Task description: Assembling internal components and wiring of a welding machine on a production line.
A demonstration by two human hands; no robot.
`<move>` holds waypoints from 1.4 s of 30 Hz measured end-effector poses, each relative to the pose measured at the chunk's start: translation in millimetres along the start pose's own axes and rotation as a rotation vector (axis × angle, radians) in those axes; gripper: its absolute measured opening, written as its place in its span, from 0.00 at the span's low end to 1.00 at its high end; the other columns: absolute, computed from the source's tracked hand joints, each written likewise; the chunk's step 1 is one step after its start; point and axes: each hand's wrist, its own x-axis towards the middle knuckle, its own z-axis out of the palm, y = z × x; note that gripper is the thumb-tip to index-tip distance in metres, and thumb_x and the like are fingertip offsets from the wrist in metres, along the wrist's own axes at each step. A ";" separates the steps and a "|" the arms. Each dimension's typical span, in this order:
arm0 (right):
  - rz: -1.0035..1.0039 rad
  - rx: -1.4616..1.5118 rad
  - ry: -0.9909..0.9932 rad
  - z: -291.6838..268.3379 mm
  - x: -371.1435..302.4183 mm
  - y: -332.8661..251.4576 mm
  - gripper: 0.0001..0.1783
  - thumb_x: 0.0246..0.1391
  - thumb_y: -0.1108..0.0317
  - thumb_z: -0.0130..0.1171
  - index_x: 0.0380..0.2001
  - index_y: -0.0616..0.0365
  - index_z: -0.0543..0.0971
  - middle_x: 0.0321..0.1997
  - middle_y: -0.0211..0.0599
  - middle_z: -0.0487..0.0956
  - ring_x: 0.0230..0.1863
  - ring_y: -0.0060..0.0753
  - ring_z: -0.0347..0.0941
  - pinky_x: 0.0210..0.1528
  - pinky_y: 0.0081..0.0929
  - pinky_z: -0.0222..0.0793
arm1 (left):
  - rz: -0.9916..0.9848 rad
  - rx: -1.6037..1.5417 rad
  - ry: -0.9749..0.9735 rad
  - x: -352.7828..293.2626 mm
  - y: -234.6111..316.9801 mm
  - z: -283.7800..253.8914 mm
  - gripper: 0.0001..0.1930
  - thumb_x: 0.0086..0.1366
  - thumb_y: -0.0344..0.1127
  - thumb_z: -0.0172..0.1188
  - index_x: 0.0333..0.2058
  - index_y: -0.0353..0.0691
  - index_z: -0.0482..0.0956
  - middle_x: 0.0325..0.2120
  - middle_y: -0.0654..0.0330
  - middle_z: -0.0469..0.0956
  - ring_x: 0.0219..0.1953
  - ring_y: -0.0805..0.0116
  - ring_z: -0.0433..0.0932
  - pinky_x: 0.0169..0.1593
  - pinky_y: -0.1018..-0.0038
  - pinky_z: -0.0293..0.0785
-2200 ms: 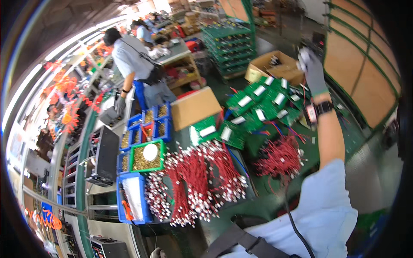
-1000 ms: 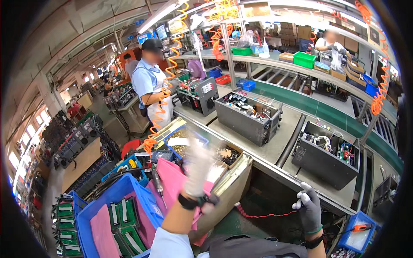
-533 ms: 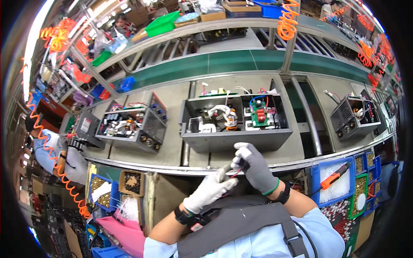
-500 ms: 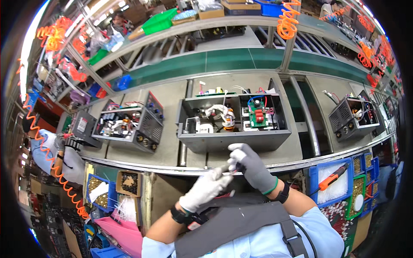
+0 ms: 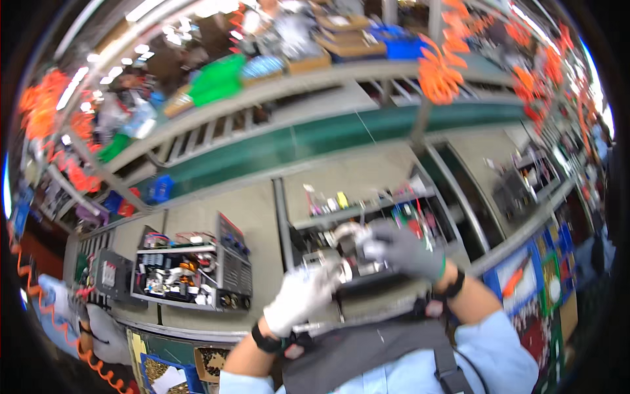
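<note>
An open metal chassis [image 5: 394,217] full of boards and wires stands on the bench right in front of me. My right hand [image 5: 407,251], in a grey glove, reaches into its front and curls around a small pale part [image 5: 357,236]. Coming from the lower left, my left hand [image 5: 303,297] wears a white glove, and its fingertips meet the same spot. Motion blur hides what the left fingers pinch.
A second open chassis [image 5: 190,269] stands to the left and a third [image 5: 518,190] to the right. Behind them runs a green conveyor belt [image 5: 295,144]. Orange coiled hoses [image 5: 440,72] hang overhead. Blue bins [image 5: 525,276] line the near right edge. A person's sleeve [image 5: 59,315] shows at far left.
Both hands have risen from in front of my chest into the front of the middle chassis. The view has swung closer and turned blurry.
</note>
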 end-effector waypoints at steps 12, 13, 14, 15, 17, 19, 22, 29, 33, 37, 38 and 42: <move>0.432 0.250 0.242 -38.8 106.0 91.3 0.12 0.57 0.65 0.58 0.40 0.61 0.79 0.35 0.33 0.80 0.31 0.20 0.76 0.29 0.18 0.75 | -0.058 0.198 0.338 114.4 -45.8 34.7 0.14 0.65 0.39 0.49 0.43 0.41 0.79 0.33 0.50 0.81 0.38 0.51 0.79 0.43 0.60 0.73; 0.435 0.284 0.203 -35.8 110.3 93.2 0.13 0.57 0.65 0.57 0.40 0.62 0.79 0.36 0.33 0.80 0.32 0.20 0.76 0.30 0.18 0.76 | -0.090 0.205 0.369 110.7 -49.6 34.7 0.13 0.65 0.39 0.49 0.42 0.41 0.79 0.33 0.51 0.81 0.37 0.52 0.80 0.43 0.61 0.73; 0.439 0.317 0.164 -32.6 112.7 94.6 0.13 0.57 0.65 0.57 0.40 0.62 0.79 0.36 0.33 0.80 0.32 0.21 0.76 0.30 0.18 0.76 | -0.122 0.211 0.401 106.3 -52.0 34.8 0.13 0.65 0.39 0.49 0.41 0.41 0.79 0.33 0.52 0.81 0.37 0.53 0.80 0.43 0.62 0.74; 0.448 0.362 0.133 -29.7 113.3 95.3 0.13 0.57 0.65 0.57 0.40 0.63 0.79 0.36 0.34 0.80 0.33 0.21 0.76 0.30 0.18 0.76 | -0.198 0.171 0.350 100.5 -53.6 33.5 0.14 0.66 0.40 0.49 0.43 0.41 0.79 0.35 0.50 0.81 0.39 0.52 0.79 0.45 0.61 0.72; 0.402 0.363 0.123 -30.3 119.6 104.6 0.12 0.56 0.65 0.58 0.38 0.64 0.80 0.34 0.37 0.80 0.29 0.24 0.77 0.27 0.19 0.76 | -0.244 0.116 0.354 98.8 -47.9 33.8 0.14 0.66 0.40 0.49 0.43 0.41 0.79 0.35 0.50 0.81 0.39 0.52 0.79 0.44 0.61 0.72; 0.405 0.323 0.031 -30.5 124.7 105.6 0.13 0.57 0.65 0.58 0.38 0.64 0.80 0.33 0.38 0.80 0.26 0.24 0.77 0.24 0.18 0.75 | -0.267 0.111 0.372 94.7 -46.5 36.5 0.14 0.67 0.40 0.49 0.42 0.42 0.80 0.34 0.50 0.80 0.39 0.51 0.79 0.44 0.61 0.73; 0.440 0.213 -0.174 -35.8 120.2 93.5 0.15 0.58 0.62 0.55 0.39 0.64 0.80 0.30 0.37 0.81 0.20 0.20 0.73 0.20 0.17 0.70 | -0.257 0.213 0.358 77.1 -54.4 36.1 0.12 0.65 0.39 0.51 0.40 0.42 0.80 0.33 0.48 0.80 0.38 0.52 0.79 0.42 0.61 0.73; 0.365 0.034 -0.141 -35.5 112.3 96.3 0.11 0.55 0.64 0.57 0.35 0.61 0.80 0.25 0.34 0.80 0.17 0.20 0.72 0.19 0.19 0.68 | 0.003 0.462 0.656 83.3 -47.0 41.7 0.11 0.60 0.39 0.55 0.40 0.46 0.79 0.29 0.56 0.78 0.33 0.55 0.77 0.42 0.62 0.70; 0.405 -0.287 -0.145 -41.8 111.2 78.4 0.12 0.52 0.63 0.57 0.30 0.61 0.81 0.25 0.41 0.80 0.21 0.33 0.76 0.25 0.30 0.72 | -0.078 -0.166 0.353 117.4 -31.5 74.8 0.14 0.62 0.39 0.54 0.42 0.38 0.79 0.30 0.50 0.80 0.34 0.55 0.79 0.40 0.63 0.72; 0.273 -0.776 -0.057 -40.2 91.5 71.2 0.19 0.53 0.52 0.55 0.33 0.58 0.82 0.35 0.51 0.81 0.39 0.53 0.77 0.42 0.42 0.72 | -0.218 -0.428 0.177 131.3 -36.6 93.4 0.14 0.65 0.39 0.53 0.43 0.37 0.79 0.30 0.51 0.80 0.32 0.60 0.80 0.38 0.69 0.73; 0.344 -0.745 -0.037 -40.8 86.0 77.0 0.20 0.53 0.52 0.55 0.33 0.59 0.82 0.36 0.52 0.80 0.39 0.53 0.77 0.42 0.42 0.72 | -0.181 -0.352 0.172 134.5 -41.1 95.5 0.14 0.65 0.39 0.53 0.43 0.38 0.79 0.31 0.48 0.80 0.36 0.53 0.80 0.40 0.64 0.73; 0.508 -0.578 0.016 -49.8 69.6 86.7 0.21 0.54 0.53 0.52 0.33 0.62 0.81 0.35 0.53 0.80 0.40 0.54 0.78 0.43 0.42 0.72 | 0.024 -0.115 0.158 154.6 -42.7 100.3 0.15 0.66 0.37 0.50 0.48 0.41 0.77 0.39 0.47 0.79 0.45 0.48 0.77 0.48 0.61 0.72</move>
